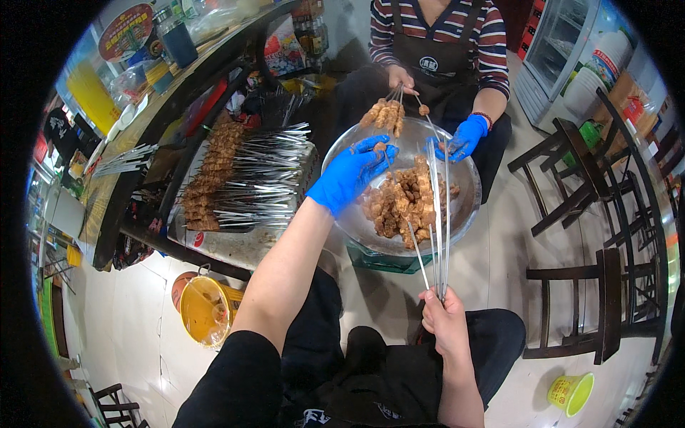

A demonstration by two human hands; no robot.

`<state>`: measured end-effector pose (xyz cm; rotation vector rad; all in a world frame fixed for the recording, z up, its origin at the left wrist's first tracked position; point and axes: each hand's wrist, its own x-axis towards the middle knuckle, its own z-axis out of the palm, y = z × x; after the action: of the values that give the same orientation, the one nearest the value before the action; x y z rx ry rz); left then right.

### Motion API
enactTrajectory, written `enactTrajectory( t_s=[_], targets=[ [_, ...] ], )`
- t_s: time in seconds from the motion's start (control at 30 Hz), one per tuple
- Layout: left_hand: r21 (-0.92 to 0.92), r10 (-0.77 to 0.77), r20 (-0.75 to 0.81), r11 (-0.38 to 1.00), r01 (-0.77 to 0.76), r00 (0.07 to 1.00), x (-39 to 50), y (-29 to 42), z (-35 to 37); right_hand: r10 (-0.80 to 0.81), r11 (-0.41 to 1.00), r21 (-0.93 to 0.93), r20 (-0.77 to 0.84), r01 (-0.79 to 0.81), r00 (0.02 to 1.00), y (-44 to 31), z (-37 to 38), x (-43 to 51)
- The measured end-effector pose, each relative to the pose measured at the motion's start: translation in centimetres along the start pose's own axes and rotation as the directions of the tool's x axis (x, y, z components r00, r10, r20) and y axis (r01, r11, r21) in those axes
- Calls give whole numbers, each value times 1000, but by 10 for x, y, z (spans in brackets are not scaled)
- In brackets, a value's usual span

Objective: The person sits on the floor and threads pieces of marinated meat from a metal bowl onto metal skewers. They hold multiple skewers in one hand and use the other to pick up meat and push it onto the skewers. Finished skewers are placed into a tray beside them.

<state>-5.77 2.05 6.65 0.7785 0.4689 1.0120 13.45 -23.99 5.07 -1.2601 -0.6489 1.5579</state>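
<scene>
My left hand (356,168), in a blue glove, is raised over the left rim of a large metal bowl (465,214) and pinches a small piece of meat (380,146). My bare right hand (444,315) is closed around the lower ends of several metal skewers (439,235), which point up across the bowl. Some of these skewers bear threaded meat; others look bare. Chunks of marinated meat (385,206) lie in the bowl. Whether the piece in my left hand touches a skewer, I cannot tell.
Opposite sits a person (439,43) with skewers in one hand and a blue glove (465,140) on the other. To the left, loaded skewers (214,176) fill a tray. A yellow bin (206,310) stands below it; dark wooden chairs (607,305) are at the right.
</scene>
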Motion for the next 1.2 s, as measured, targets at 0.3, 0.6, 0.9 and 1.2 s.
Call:
enactTrajectory(
  t_s=[0.3, 0.6, 0.9, 1.2],
  targets=[
    [-112, -117, -50, 987, 111, 992, -1, 6, 1, 2, 1000, -31, -4, -2, 1000, 1, 3, 0],
    [-209, -111, 10, 972, 111, 994, 0, -2, -5, -38, 996, -83, -48, 34, 998, 5, 3, 1],
    [-173, -74, -103, 983, 55, 992, -5, 1, 7, -123, 980, -165, -80, 109, 989, 13, 0, 4],
    [-126, -25, -125, 992, 9, 992, -5, -1, 6, -150, 968, -211, -63, 134, 987, 15, -1, 5]
  ],
)
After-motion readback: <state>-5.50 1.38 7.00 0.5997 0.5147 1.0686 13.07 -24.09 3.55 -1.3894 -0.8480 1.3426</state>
